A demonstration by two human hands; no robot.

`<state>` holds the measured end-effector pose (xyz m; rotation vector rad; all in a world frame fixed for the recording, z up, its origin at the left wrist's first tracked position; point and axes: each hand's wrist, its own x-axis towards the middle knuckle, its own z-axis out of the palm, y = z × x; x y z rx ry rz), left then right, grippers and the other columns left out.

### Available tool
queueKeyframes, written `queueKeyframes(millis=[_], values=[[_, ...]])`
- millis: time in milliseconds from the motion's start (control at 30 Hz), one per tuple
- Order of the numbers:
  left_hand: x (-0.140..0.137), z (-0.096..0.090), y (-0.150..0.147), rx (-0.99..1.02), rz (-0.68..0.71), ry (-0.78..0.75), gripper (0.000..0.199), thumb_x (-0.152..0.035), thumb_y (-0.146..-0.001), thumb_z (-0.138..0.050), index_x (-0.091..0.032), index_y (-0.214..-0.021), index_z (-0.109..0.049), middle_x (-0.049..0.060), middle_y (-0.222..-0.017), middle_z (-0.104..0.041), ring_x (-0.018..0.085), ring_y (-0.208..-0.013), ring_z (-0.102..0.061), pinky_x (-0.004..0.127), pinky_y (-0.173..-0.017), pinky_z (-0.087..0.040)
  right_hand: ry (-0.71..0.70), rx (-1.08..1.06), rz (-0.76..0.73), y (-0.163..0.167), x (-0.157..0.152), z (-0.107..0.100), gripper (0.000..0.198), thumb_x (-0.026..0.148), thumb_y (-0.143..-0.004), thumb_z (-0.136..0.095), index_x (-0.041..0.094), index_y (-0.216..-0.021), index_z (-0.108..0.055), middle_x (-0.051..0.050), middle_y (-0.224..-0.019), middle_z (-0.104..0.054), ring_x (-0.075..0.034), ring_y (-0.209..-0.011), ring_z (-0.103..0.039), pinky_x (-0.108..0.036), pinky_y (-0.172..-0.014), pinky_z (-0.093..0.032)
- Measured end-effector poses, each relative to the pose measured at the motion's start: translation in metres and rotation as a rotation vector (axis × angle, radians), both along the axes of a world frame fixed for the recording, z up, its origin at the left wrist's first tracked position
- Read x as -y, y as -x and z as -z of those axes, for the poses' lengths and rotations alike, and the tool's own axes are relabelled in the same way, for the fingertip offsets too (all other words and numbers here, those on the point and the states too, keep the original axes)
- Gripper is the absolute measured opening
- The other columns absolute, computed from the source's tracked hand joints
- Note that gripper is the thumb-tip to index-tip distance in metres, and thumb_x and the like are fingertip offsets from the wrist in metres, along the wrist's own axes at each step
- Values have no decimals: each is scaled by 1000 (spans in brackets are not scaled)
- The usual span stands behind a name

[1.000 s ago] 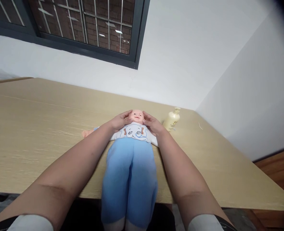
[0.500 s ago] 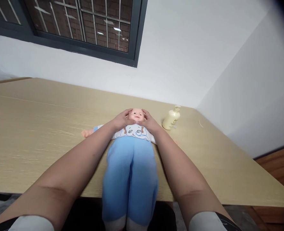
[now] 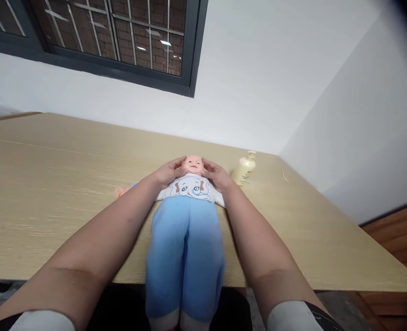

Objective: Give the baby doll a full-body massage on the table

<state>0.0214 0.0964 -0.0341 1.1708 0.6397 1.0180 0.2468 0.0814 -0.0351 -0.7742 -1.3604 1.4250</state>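
Observation:
A baby doll [image 3: 186, 234] lies on its back on the table, in a white top with an elephant face and light blue trousers, its legs over the near edge. My left hand [image 3: 171, 172] cups the left side of its head, thumb at the cheek by the jaw. On the other side my right hand [image 3: 217, 175] is curved round the head in the same way. The fingertips behind the head are partly hidden. One doll hand [image 3: 121, 191] sticks out past my left forearm; the other arm is mostly covered by my right forearm.
A pale yellow pump bottle [image 3: 244, 170] stands just right of my right hand. Further right, a thin pale strip [image 3: 285, 176] lies on the wooden table [image 3: 310, 230]. Behind the table are a white wall [image 3: 241, 92] and a dark-framed barred window [image 3: 121, 69].
My thumbs have slid apart, from meeting under the doll's chin out to its cheeks. The doll stays in place; the view has shifted slightly.

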Motion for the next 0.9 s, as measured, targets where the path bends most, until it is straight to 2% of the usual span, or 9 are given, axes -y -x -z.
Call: queueKeyframes(millis=[100,200,300,367,467,600,767,900], values=[[0,0,-1,51,-6,48,78,-29,-64,-89,-19,-135,-58,17,-138,-60,31,-118,-63,46,-100,-50,39,-23,5,-1,1,0,64,40,-73,-83,28,-131,-59,-8,-141,-58,-29,-125,-60,-49,-105,-50],[0,0,-4,-9,-36,8,81,-32,-67,-88,-20,-139,-55,18,-144,-54,31,-121,-62,45,-101,-50,59,38,50,1,-2,2,78,43,-76,-79,27,-144,-45,-10,-144,-55,-28,-126,-59,-49,-104,-50],[1,1,-6,-190,-110,-121,91,-33,-65,-89,-24,-146,-47,16,-150,-48,33,-125,-58,43,-100,-51,30,162,94,5,-5,4,99,41,-70,-84,30,-153,-31,-9,-150,-49,-29,-130,-55,-48,-106,-50],[1,3,-5,-296,-145,-182,96,-33,-64,-89,-25,-148,-44,16,-148,-50,35,-122,-60,45,-99,-52,7,238,122,8,-6,5,110,38,-65,-88,31,-155,-26,-9,-153,-44,-30,-133,-52,-47,-106,-50],[-1,5,-4,-354,-140,-212,97,-32,-64,-89,-26,-148,-42,15,-142,-55,35,-114,-64,47,-96,-53,-7,277,114,10,-5,4,118,36,-62,-90,30,-157,-21,-11,-156,-39,-31,-134,-51,-46,-103,-52],[-4,7,-4,-303,-143,-179,96,-28,-61,-89,-25,-146,-44,17,-141,-55,34,-114,-64,47,-94,-54,-10,215,74,7,-3,1,110,32,-61,-90,29,-153,-31,-10,-154,-42,-31,-133,-52,-46,-104,-52],[-1,2,-4,-62,-79,-31,85,-19,-55,-89,-21,-133,-55,16,-136,-58,33,-114,-64,44,-89,-56,56,40,-1,1,-3,-1,94,21,-56,-90,29,-141,-49,-9,-151,-47,-33,-131,-54,-48,-105,-51],[1,-4,-2,57,-40,93,78,-10,-52,-85,-18,-125,-61,16,-124,-66,32,-107,-68,44,-89,-55,114,-18,-29,0,-2,-2,90,16,-57,-86,28,-139,-50,-9,-151,-48,-33,-132,-54,-51,-108,-49]])
